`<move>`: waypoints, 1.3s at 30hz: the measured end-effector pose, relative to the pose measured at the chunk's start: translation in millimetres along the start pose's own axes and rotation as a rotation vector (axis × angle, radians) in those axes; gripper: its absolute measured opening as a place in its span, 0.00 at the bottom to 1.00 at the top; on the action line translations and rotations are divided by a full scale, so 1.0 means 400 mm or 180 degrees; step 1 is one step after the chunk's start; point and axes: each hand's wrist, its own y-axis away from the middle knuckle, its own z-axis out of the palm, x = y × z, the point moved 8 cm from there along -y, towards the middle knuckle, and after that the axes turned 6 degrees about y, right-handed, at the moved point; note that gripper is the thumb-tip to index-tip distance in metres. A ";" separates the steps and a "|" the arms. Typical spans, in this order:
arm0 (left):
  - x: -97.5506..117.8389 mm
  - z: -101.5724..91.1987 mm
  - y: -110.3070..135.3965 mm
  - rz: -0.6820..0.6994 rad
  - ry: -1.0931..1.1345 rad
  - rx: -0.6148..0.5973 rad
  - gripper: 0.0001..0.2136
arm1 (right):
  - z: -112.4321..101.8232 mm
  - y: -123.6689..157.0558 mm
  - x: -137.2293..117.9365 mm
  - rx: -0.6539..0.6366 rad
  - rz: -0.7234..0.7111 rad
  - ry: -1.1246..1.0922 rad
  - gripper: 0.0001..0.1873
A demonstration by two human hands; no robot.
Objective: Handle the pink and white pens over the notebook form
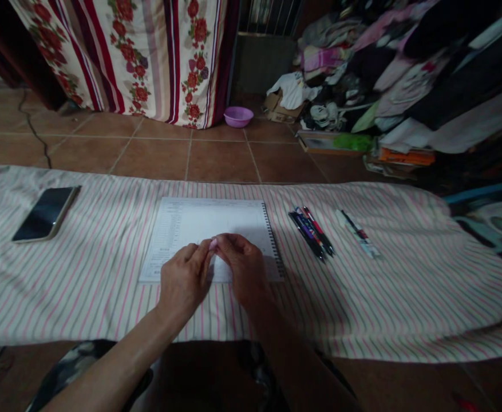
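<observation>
The left hand [185, 280] and the right hand [244, 269] meet fingertip to fingertip over the lower edge of a spiral-bound pad [210, 229]. Both are nearly closed, with the fingers curled in and the thumb and forefinger of each pinched together. Between those tips sits a small pale pink thing [213, 244], gripped from both sides just above the page. It is too small and too blurred to say what it is.

The pad lies flat on a striped cloth [405, 286] with its wire binding along the right edge. Its printed lines are too faint to read, and the hands cover its lower middle.

To the right of the pad a bunch of pens [311, 232] lies on the cloth, with a single white pen [358, 233] near it. Well to the left is a dark phone [47, 213], face up.

Beyond the cloth, on the tiled floor [220, 160], stands a purple bowl [238, 116]. The heap of clothes [362, 74] at the upper right is dim and runs out of the frame.
</observation>
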 end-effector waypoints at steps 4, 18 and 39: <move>0.004 0.001 -0.007 -0.0015 -0.0164 0.0003 0.16 | -0.012 -0.002 -0.006 0.0184 -0.0026 -0.0140 0.10; 0.021 0.006 -0.016 0.0024 -0.0650 -0.0141 0.16 | -0.028 -0.010 0.002 0.0320 0.0158 -0.0328 0.11; -0.006 0.019 -0.028 -0.0347 0.1036 -0.0485 0.15 | -0.029 -0.027 0.000 0.0256 0.0288 -0.0923 0.08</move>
